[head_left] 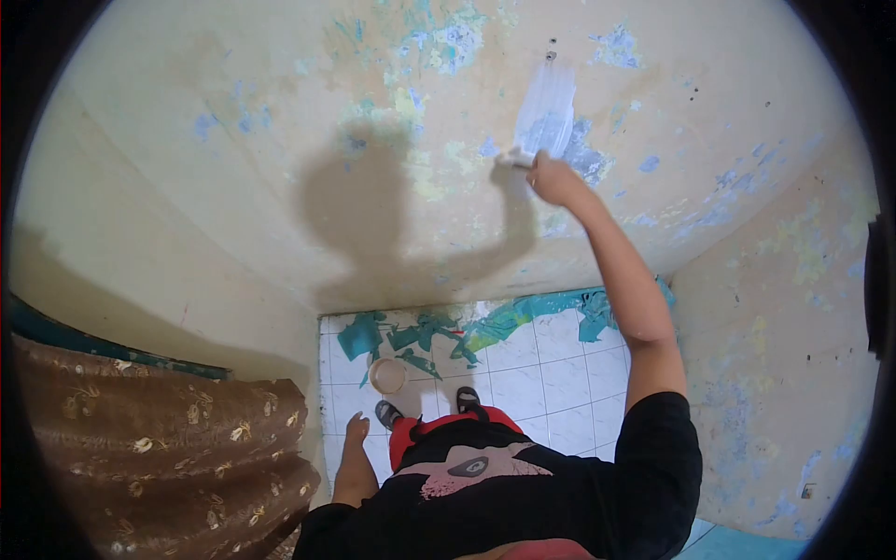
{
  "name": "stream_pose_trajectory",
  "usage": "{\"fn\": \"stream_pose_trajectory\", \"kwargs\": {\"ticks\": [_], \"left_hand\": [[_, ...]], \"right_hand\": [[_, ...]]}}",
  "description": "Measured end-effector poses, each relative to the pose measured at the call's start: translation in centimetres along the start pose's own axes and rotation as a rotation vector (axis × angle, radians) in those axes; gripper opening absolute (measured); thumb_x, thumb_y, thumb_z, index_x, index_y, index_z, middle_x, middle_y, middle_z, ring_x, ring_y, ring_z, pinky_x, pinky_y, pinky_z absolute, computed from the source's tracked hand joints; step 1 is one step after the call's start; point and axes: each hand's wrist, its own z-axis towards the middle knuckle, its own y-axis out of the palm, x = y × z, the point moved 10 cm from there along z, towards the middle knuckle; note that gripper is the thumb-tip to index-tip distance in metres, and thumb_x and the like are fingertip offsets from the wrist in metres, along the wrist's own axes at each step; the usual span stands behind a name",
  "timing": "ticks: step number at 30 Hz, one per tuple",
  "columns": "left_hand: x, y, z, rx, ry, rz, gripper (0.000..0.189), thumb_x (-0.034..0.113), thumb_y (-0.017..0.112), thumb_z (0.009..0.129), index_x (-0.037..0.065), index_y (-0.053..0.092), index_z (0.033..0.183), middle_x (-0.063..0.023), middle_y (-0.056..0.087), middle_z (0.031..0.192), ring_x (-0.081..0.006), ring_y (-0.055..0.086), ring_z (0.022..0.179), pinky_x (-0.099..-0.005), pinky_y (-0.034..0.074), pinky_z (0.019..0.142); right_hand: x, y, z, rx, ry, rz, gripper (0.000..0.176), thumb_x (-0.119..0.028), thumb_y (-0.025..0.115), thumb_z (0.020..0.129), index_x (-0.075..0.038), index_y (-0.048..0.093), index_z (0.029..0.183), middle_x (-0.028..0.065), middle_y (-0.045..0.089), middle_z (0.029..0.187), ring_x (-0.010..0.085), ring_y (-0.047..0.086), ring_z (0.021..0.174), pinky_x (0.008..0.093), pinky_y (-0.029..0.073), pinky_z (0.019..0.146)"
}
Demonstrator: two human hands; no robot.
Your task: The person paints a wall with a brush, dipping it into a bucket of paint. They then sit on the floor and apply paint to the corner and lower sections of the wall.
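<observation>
My right hand (558, 180) is raised to the wall and closed around what looks like a paintbrush (519, 160), its pale head against the surface; most of the handle is hidden in my grip. Just above it, a wet-looking white streaked patch (546, 103) runs up the wall over grey-blue bare spots. My left hand (357, 427) hangs low at my side, holding nothing, its fingers loosely apart. A little above it in view, a round pale bucket (387, 376) stands on the floor near my feet.
Torn teal paint peelings (425, 331) lie along the foot of the wall on white floor tiles (560, 387). A brown patterned curtain (168, 448) hangs at left. The right wall (775, 355) is patchy. A dark object (877, 285) is at the right edge.
</observation>
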Motion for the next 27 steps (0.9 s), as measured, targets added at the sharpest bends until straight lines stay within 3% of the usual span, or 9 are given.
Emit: {"fn": "stream_pose_trajectory", "kwargs": {"ticks": [6, 8, 10, 14, 17, 18, 21, 25, 27], "left_hand": [[-1.6, 0.9, 1.2, -0.023, 0.04, 0.066, 0.049, 0.023, 0.051, 0.079, -0.005, 0.049, 0.12, -0.0262, 0.06, 0.101, -0.0328, 0.06, 0.089, -0.0363, 0.047, 0.082], [-2.3, 2.5, 2.6, -0.077, 0.24, 0.373, 0.047, 0.019, 0.049, 0.083, -0.003, 0.046, 0.124, -0.0244, 0.058, 0.109, -0.0317, 0.06, 0.09, -0.0345, 0.047, 0.083], [-1.4, 0.8, 0.6, -0.025, 0.154, 0.242, 0.048, 0.021, 0.049, 0.081, -0.005, 0.048, 0.122, -0.026, 0.058, 0.108, -0.0335, 0.058, 0.094, -0.0356, 0.046, 0.085], [-1.5, -1.2, -1.4, -0.002, 0.053, 0.164, 0.05, 0.024, 0.048, 0.079, -0.006, 0.049, 0.119, -0.0276, 0.056, 0.11, -0.0363, 0.054, 0.104, -0.0365, 0.043, 0.091], [-2.0, -2.4, -2.5, 0.036, -0.025, 0.086, 0.05, 0.024, 0.047, 0.079, -0.005, 0.049, 0.119, -0.0279, 0.054, 0.113, -0.0363, 0.052, 0.108, -0.0365, 0.041, 0.094], [-4.9, -0.1, 0.2, -0.073, 0.107, 0.253, 0.05, 0.023, 0.044, 0.081, -0.003, 0.048, 0.123, -0.0267, 0.048, 0.124, -0.0345, 0.047, 0.116, -0.0359, 0.036, 0.099], [-6.2, -0.3, 0.4, -0.032, 0.127, 0.234, 0.051, 0.027, 0.046, 0.078, -0.003, 0.05, 0.12, -0.0271, 0.053, 0.116, -0.036, 0.051, 0.11, -0.0369, 0.039, 0.095], [-3.7, -2.8, -3.8, -0.07, -0.167, 0.079, 0.049, 0.025, 0.042, 0.082, -0.003, 0.049, 0.121, -0.0248, 0.05, 0.122, -0.0346, 0.048, 0.114, -0.0351, 0.036, 0.099], [-3.0, -3.0, -3.6, -0.054, -0.066, 0.155, 0.049, 0.025, 0.043, 0.082, -0.004, 0.049, 0.121, -0.0247, 0.051, 0.121, -0.0344, 0.048, 0.114, -0.0348, 0.036, 0.099]], "right_hand": [[-9.3, -17.9, -1.9, 0.335, -0.127, -0.006, 0.024, -0.014, 0.049, 0.081, 0.001, 0.047, 0.1, 0.0286, 0.059, 0.076, 0.0444, 0.057, 0.077, 0.0486, 0.045, 0.07], [-11.0, -20.0, -3.3, 0.422, -0.097, -0.023, 0.028, -0.015, 0.05, 0.081, 0.003, 0.044, 0.101, 0.028, 0.059, 0.076, 0.0445, 0.058, 0.078, 0.049, 0.045, 0.07], [-11.3, -20.4, -3.7, 0.557, -0.043, -0.025, 0.037, -0.015, 0.051, 0.081, 0.004, 0.038, 0.109, 0.0273, 0.059, 0.08, 0.0448, 0.057, 0.079, 0.0495, 0.046, 0.071], [-8.8, -13.6, -2.2, 0.597, 0.04, 0.104, 0.045, -0.018, 0.054, 0.082, 0.003, 0.036, 0.117, 0.0294, 0.052, 0.098, 0.0455, 0.056, 0.084, 0.0507, 0.046, 0.071], [-6.0, -4.2, -1.7, 0.57, 0.082, 0.235, 0.037, -0.015, 0.054, 0.08, 0.001, 0.04, 0.11, 0.0294, 0.053, 0.098, 0.0474, 0.053, 0.083, 0.0522, 0.043, 0.071], [-5.1, -0.8, -2.0, 0.538, 0.103, 0.273, 0.037, -0.016, 0.054, 0.08, 0.001, 0.04, 0.11, 0.0289, 0.052, 0.099, 0.0475, 0.053, 0.084, 0.0523, 0.043, 0.071], [-3.2, 8.7, -4.1, 0.304, 0.225, 0.232, 0.046, -0.017, 0.056, 0.081, -0.001, 0.036, 0.119, 0.0258, 0.051, 0.106, 0.0439, 0.056, 0.085, 0.05, 0.046, 0.074], [-1.4, 16.2, -7.5, 0.049, 0.35, 0.212, 0.044, -0.019, 0.054, 0.08, -0.003, 0.035, 0.117, 0.0292, 0.055, 0.097, 0.0454, 0.056, 0.085, 0.0509, 0.045, 0.074], [-0.3, 18.3, -8.3, -0.021, 0.354, 0.203, 0.046, -0.02, 0.054, 0.079, -0.002, 0.034, 0.117, 0.0293, 0.057, 0.094, 0.0451, 0.057, 0.084, 0.0509, 0.046, 0.074]]}}
